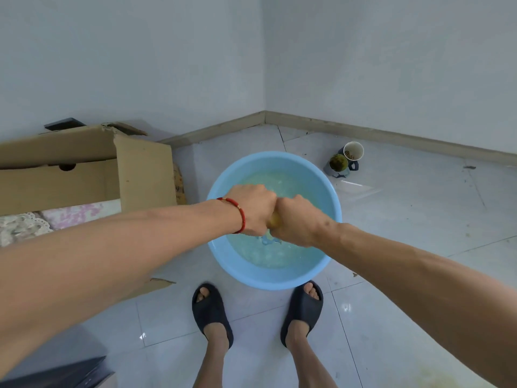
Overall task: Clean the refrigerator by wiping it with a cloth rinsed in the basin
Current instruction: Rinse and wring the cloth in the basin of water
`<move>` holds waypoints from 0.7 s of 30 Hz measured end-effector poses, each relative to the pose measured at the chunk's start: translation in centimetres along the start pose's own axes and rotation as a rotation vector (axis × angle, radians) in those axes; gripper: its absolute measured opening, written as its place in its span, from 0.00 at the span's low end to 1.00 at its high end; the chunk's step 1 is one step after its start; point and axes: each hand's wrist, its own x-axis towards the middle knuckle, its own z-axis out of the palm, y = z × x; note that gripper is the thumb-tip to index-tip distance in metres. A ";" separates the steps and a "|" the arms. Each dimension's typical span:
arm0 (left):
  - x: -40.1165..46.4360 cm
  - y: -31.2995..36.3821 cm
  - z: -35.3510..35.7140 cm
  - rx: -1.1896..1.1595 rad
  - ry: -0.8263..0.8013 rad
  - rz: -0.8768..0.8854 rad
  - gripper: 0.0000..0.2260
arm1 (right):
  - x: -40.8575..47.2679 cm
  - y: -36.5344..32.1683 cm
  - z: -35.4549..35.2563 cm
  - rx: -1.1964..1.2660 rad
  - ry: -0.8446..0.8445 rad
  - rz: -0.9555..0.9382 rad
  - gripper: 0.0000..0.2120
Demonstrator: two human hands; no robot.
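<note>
Both hands meet over the blue basin (333, 203), knuckles up, fists pressed side by side. Left hand (253, 210) and right hand (298, 221) each grip the yellowish cloth (273, 220), fingers curled tight round it; only a small strip of it shows between and just below the fists. A wet end hangs under them, above the water. Basin sits on the tiled floor (405, 219), holding pale, slightly cloudy water. Red bracelet (237, 212) on the left wrist. Feet in dark slippers (211, 309) stand just at the basin's near rim. Open cardboard box (92, 166) to the left, patterned fabric showing below its flap. Two cups (345, 159) on the floor beyond the basin, right, touching each other, near the skirting. Refrigerator out of view.
</note>
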 end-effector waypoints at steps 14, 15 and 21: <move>-2.7 0.8 3.0 -1.455 -0.328 -0.362 0.18 | 1.6 2.0 0.5 -0.514 0.404 -0.577 0.20; -2.4 0.5 3.0 -1.444 -0.344 -0.344 0.18 | 1.5 1.9 0.4 -0.526 0.409 -0.550 0.19; -1.0 -0.7 1.4 -0.600 -0.004 -0.256 0.14 | 0.2 -0.5 -1.5 -0.166 0.069 -0.029 0.13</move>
